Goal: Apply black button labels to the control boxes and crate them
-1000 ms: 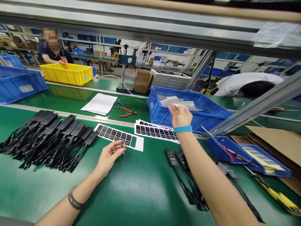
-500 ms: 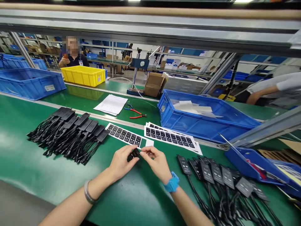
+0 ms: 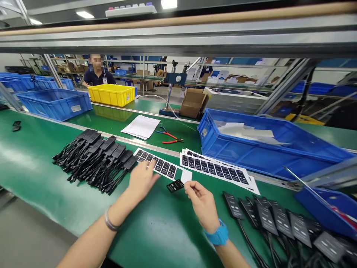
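The right hand (image 3: 201,204) is pinching the label (image 3: 175,185) by its right edge, thumb against forefinger; the label is extending leftward from the fingertips, above the green bench (image 3: 164,238). The left hand (image 3: 142,180) is spreading, thumb apart from fingers, with nothing visible in its grip; it is overlapping the sheet (image 3: 170,169) in view, contact undetermined. Black units are lying in a left pile (image 3: 103,152) and a right group (image 3: 275,219). Beyond, pliers (image 3: 170,138) are lying beside papers (image 3: 141,127). A blue bin (image 3: 251,152) is holding white scraps (image 3: 242,132); a person (image 3: 98,77) is facing the bench behind a yellow bin (image 3: 111,96).
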`<state>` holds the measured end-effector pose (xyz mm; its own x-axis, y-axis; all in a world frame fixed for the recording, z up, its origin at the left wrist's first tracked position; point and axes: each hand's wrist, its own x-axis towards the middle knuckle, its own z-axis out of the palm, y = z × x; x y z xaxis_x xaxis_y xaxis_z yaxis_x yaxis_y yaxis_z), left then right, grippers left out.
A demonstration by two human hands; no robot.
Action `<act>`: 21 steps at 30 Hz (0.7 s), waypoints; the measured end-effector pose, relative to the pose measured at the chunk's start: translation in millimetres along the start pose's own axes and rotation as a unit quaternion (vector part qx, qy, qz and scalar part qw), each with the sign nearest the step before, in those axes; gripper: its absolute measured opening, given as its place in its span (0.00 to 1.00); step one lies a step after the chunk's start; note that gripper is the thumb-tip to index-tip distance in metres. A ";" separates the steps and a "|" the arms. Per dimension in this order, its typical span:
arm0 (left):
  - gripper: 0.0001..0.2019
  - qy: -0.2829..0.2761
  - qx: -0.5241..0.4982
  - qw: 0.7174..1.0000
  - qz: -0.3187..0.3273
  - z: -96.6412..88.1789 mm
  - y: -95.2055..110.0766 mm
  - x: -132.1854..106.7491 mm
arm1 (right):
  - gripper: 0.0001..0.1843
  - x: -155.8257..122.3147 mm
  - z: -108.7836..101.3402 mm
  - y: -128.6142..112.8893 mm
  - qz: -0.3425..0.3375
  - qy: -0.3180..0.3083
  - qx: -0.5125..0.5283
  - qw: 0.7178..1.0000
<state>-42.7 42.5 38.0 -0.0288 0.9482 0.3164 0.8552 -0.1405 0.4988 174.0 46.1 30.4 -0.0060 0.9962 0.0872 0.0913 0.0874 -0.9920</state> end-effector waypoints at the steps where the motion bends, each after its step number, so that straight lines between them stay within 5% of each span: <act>1: 0.15 0.021 0.087 0.994 -0.060 -7.1 -7.3 3.9 | 0.13 0.0 -1.7 -1.5 0.036 0.002 0.039 0.999; 5: 0.10 0.017 0.215 0.966 -0.141 -24.8 -33.9 12.7 | 0.17 -1.1 -5.4 -7.8 0.144 0.000 0.176 0.974; 12: 0.16 -0.017 0.252 0.961 -0.116 -26.2 -34.8 15.4 | 0.17 -2.4 -7.6 -8.0 0.191 -0.022 0.241 0.951; 17: 0.22 -0.015 0.079 0.994 -0.077 -19.7 -29.4 15.3 | 0.17 -2.9 -7.1 -6.7 0.193 -0.031 0.241 0.951; 21: 0.22 -0.016 -0.148 0.984 -0.095 -11.1 -21.6 12.0 | 0.17 -3.1 -6.6 -8.0 0.197 -0.032 0.244 0.949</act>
<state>-67.2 53.7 40.0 -0.1539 0.9731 0.1714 0.6472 -0.0318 0.7616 179.8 42.3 38.7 -0.1287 0.9486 -0.2892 -0.3724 -0.3165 -0.8724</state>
